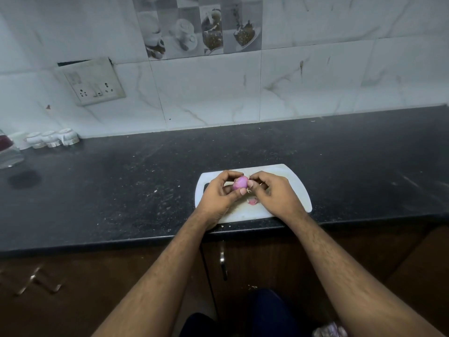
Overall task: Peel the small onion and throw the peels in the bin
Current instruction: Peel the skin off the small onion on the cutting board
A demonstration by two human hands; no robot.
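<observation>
Left hand (220,195) cups small onion (240,183), frame centre; right hand (272,193) pinches its skin | I judge onion light, slick, skin brittle; grip by ends | peel (252,201) on cutting board (291,181)

Black speckled table (121,186): white cutting board (295,188) at near edge, three white cups (52,139) plus glass jar (9,154) far left.

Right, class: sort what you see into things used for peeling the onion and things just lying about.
In use: onion; left hand; right hand; peel; cutting board.
Lying about: white cups; glass jar; socket.
</observation>
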